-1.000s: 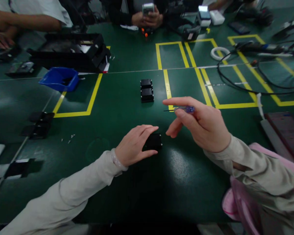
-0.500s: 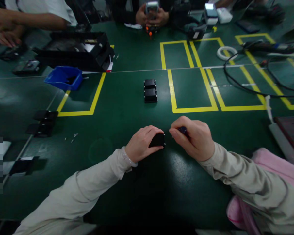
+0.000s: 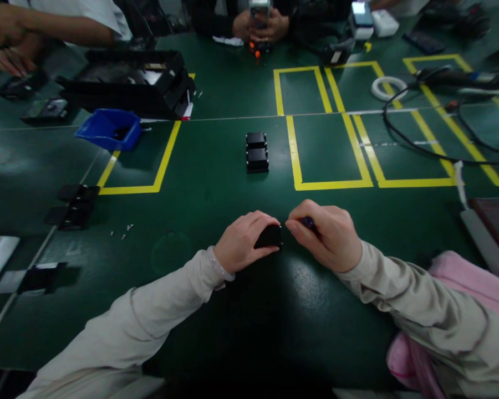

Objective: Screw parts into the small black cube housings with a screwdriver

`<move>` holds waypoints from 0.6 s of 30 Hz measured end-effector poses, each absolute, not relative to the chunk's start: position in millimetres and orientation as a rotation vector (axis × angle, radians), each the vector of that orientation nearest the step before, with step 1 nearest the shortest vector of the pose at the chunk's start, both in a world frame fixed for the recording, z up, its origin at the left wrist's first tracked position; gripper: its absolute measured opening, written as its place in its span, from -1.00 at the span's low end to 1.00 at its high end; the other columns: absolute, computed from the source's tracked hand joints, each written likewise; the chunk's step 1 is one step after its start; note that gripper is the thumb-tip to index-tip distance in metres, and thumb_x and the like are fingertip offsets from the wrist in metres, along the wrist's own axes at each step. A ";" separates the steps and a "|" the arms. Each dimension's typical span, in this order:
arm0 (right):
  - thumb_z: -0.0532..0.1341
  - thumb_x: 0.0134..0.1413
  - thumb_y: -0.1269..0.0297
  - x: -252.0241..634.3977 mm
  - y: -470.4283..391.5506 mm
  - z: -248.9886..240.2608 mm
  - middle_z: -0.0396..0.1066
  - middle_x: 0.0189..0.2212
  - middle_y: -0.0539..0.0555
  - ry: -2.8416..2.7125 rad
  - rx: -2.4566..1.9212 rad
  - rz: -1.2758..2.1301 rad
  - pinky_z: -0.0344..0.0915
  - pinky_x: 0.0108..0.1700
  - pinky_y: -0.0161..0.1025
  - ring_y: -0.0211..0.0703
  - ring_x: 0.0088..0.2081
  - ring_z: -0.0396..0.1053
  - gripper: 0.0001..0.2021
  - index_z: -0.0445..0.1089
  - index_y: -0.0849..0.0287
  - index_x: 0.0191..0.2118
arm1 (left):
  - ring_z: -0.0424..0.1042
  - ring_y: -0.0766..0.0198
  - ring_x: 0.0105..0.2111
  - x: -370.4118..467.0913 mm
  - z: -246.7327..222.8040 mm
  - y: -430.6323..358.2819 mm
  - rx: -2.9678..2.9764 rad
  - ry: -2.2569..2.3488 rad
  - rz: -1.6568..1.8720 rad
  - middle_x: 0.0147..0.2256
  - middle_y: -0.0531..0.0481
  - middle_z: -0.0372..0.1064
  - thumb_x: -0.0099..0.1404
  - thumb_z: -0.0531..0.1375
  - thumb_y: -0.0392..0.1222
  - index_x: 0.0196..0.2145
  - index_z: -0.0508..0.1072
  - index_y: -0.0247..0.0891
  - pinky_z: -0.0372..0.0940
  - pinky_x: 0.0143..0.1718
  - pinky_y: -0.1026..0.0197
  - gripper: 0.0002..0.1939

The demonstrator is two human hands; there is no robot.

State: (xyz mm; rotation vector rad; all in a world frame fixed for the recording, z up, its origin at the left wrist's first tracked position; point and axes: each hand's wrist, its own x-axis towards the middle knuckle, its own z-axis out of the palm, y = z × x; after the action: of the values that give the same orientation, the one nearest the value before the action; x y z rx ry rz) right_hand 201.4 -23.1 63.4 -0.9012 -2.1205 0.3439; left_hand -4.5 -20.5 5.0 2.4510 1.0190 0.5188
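My left hand [image 3: 245, 241] is wrapped round a small black box [image 3: 268, 237], which has small shiny screws at its right edge. To the right of the box, my right hand [image 3: 326, 235] is closed round a screwdriver [image 3: 308, 222]. Only its dark blue handle end shows, and the fist hides the rest. The fingertips of the right hand are close to the box's screw side; whether the tip touches a screw cannot be seen. Farther up the green table, two black boxes [image 3: 256, 152] stand together. Several loose screws [image 3: 127, 230] lie to the left.
More black parts [image 3: 72, 206] lie at the left, below a blue bin [image 3: 110, 130]. Behind it stands a black tray [image 3: 125, 83]. Cables [image 3: 407, 141] and a white tape ring [image 3: 388, 88] are at the right. Across the table, a person's hands [image 3: 261, 27] hold a phone.
Both hands keep their hold, with the right hand slightly closer to the black box. The whole view has shifted a little.
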 end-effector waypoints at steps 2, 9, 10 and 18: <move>0.05 0.28 0.29 201.2 -22.9 63.9 0.26 -0.66 -0.12 -2.129 -0.907 0.342 0.09 -0.56 -0.48 -0.46 -0.65 0.19 -0.80 0.27 0.17 -0.39 | 0.38 0.09 -0.09 -4.6 4.7 -20.5 2.451 1.021 0.514 -0.10 -0.10 0.37 0.27 0.26 0.00 -0.01 0.29 -0.26 0.34 -0.03 0.00 -0.57; 0.04 0.29 0.28 199.2 -25.5 70.7 0.30 -0.63 -0.08 -2.261 -0.928 0.210 0.11 -0.53 -0.42 -0.41 -0.64 0.21 -0.81 0.28 0.20 -0.35 | 0.39 0.09 -0.10 -5.4 3.1 -21.4 2.494 1.008 0.540 -0.10 -0.12 0.36 0.30 0.21 0.01 0.01 0.27 -0.26 0.35 -0.05 0.00 -0.58; 0.04 0.29 0.29 198.7 -26.3 72.4 0.32 -0.63 -0.08 -2.282 -0.924 0.178 0.12 -0.52 -0.42 -0.40 -0.63 0.22 -0.82 0.28 0.19 -0.34 | 0.39 0.09 -0.09 -5.7 2.8 -21.6 2.490 1.005 0.541 -0.09 -0.12 0.35 0.31 0.20 0.01 0.01 0.26 -0.25 0.35 -0.05 0.00 -0.59; 0.01 0.22 0.40 199.9 -28.1 85.9 0.32 -0.63 -0.07 -2.408 -0.912 0.008 0.08 -0.51 -0.34 -0.36 -0.63 0.19 -0.81 0.28 0.17 -0.40 | 0.39 0.08 -0.09 -7.3 0.9 -23.0 2.495 1.046 0.525 -0.08 -0.12 0.36 0.30 0.20 -0.03 0.01 0.26 -0.24 0.34 -0.08 0.00 -0.60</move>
State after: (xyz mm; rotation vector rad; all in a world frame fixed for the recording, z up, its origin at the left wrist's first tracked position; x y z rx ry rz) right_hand 199.9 -28.1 85.9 -0.9115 -2.4076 0.0080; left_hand -7.3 -23.0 0.9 2.4951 1.0459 0.5246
